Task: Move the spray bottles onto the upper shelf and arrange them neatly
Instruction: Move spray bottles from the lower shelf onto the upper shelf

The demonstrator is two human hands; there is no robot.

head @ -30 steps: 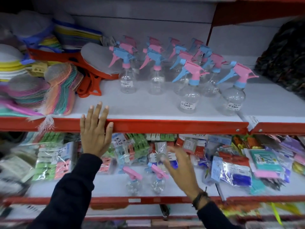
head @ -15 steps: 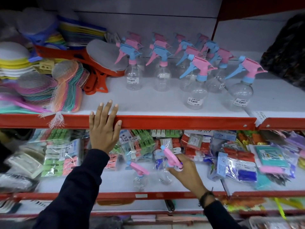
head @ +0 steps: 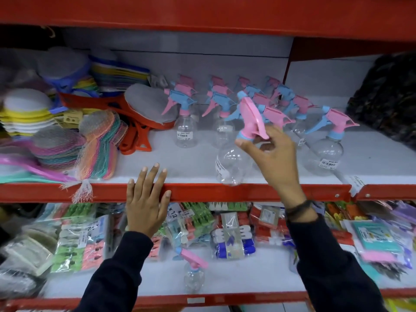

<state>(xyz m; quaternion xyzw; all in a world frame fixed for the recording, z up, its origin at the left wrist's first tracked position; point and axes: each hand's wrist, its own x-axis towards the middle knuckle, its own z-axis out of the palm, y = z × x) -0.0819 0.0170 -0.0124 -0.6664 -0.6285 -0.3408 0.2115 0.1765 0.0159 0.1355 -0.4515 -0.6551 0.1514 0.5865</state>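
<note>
At centre frame the right hand point(head: 273, 158) gripped one clear plastic spray bottle point(head: 234, 165) by its pink trigger head, tilted over the upper shelf point(head: 247, 192) edge. The left hand point(head: 146, 206) lay flat and open on that red edge. One bottle point(head: 194, 272) stood on the lower shelf point(head: 236, 282); the crowded rows point(head: 258, 104) behind resisted exact counting.
</note>
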